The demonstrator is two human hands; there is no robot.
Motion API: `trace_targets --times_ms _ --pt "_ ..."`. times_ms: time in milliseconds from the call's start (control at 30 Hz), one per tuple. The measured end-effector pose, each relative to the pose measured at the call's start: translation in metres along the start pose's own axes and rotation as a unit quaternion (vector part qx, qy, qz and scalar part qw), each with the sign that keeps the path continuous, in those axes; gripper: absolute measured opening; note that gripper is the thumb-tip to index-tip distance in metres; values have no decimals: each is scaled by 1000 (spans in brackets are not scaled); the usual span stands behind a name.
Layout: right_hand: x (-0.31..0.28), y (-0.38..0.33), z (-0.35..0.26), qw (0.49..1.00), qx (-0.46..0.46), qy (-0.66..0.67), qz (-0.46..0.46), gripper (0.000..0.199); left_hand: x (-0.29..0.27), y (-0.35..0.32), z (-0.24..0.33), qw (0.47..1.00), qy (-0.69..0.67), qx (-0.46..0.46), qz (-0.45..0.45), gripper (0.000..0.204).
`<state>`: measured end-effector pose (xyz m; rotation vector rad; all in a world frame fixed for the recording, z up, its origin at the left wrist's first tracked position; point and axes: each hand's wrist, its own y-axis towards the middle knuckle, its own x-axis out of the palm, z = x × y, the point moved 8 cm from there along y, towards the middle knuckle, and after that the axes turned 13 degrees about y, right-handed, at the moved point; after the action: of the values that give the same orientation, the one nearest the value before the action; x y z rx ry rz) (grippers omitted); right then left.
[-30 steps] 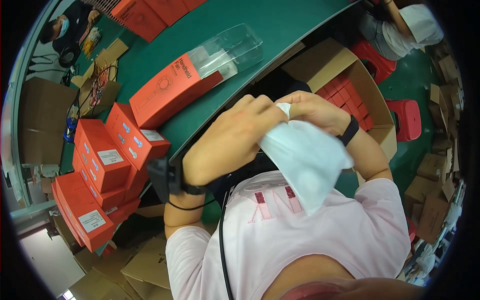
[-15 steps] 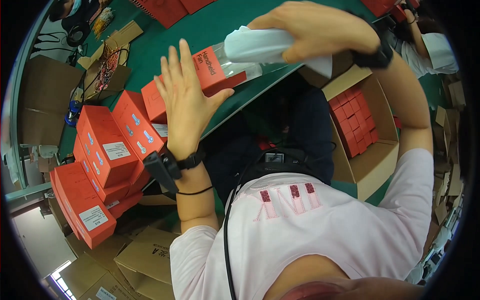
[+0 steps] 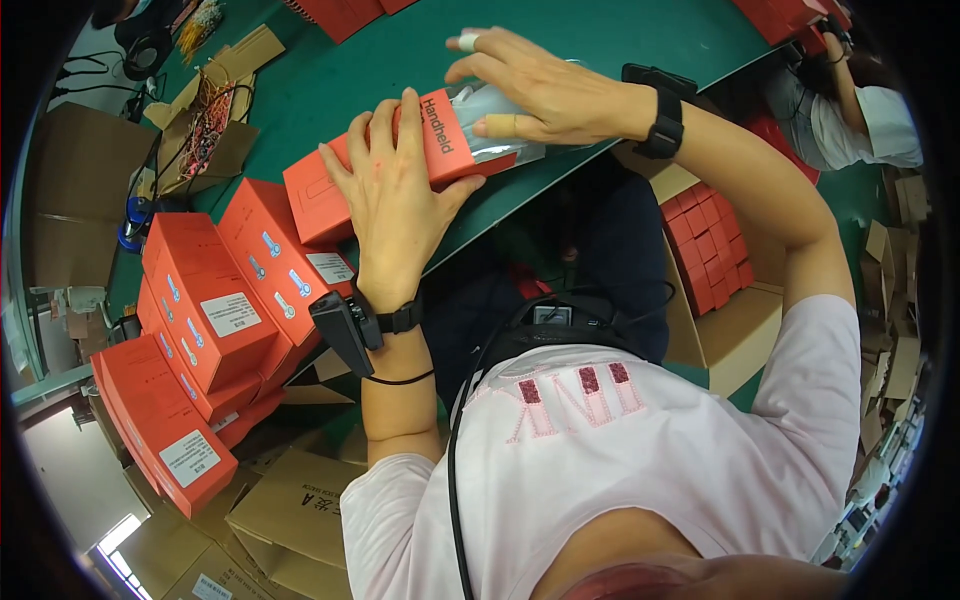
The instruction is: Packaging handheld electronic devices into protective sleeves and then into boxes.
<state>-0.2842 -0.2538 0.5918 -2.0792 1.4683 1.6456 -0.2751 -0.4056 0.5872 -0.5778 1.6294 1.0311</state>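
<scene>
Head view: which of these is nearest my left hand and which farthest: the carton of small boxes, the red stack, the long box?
1. Long box: directly under the left hand, touching it.
2. Red stack: apart, on the hand's left.
3. Carton: farthest, well off to the right.

Green tabletop (image 3: 620,35): free passage is afforded beyond the right hand (image 3: 545,92). Left: way is barred by stacked red boxes (image 3: 195,270). Left, farther off: passage is obstructed by an open carton of cords (image 3: 248,55).
</scene>
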Motion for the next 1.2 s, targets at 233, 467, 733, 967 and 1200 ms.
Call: trace_targets --times_ms 233,467,733,967,1200 --pt "-55 -93 44 812 552 130 -134 58 -1 1 -2 1000 -9 12 -13 97" --pt "-93 -92 -38 895 174 389 129 75 -51 9 8 981 -137 21 135 108" --pt "-200 -25 -137 983 28 130 127 69 -51 20 52 877 -459 61 127 90" --pt "-183 -9 -113 986 -16 158 44 75 -64 42 43 637 -761 76 100 89" --pt "-174 6 -122 979 -65 165 98 84 -89 56 9 648 -736 42 189 72"
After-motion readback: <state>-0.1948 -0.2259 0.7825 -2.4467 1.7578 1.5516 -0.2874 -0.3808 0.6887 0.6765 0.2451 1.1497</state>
